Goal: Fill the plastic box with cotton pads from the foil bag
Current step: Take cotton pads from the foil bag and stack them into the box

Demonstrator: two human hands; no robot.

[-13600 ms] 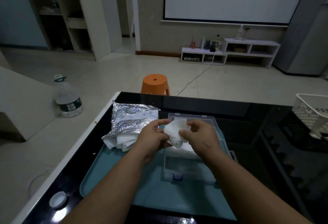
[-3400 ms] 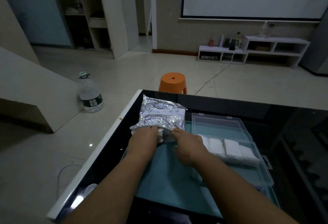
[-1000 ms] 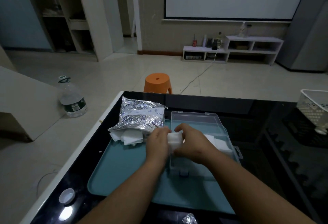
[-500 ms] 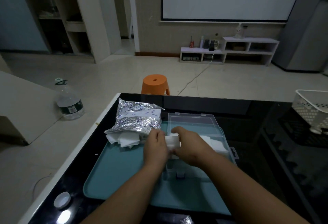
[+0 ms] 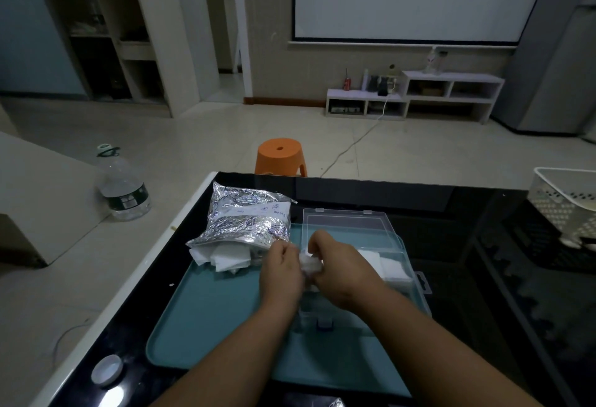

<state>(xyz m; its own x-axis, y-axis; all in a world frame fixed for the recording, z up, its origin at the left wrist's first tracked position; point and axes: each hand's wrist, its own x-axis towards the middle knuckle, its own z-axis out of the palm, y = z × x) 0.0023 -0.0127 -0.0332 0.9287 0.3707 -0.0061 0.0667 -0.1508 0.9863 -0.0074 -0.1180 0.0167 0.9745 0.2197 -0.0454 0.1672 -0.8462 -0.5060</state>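
Cotton pads (image 5: 311,264) sat in a small stack, pinched between the left grip (image 5: 282,272) and right grip (image 5: 342,272) over the box's (image 5: 346,223) left end, and probably needed squaring up, then lowering flat beside those already inside.

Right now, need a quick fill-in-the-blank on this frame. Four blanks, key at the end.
1. The foil bag lies to the ___ of the plastic box.
2. The box's lid is ___.
3. Bag and box both sit on a teal ___.
4. The left hand and right hand together grip white cotton ___.

Missing words: left; open; tray; pads.
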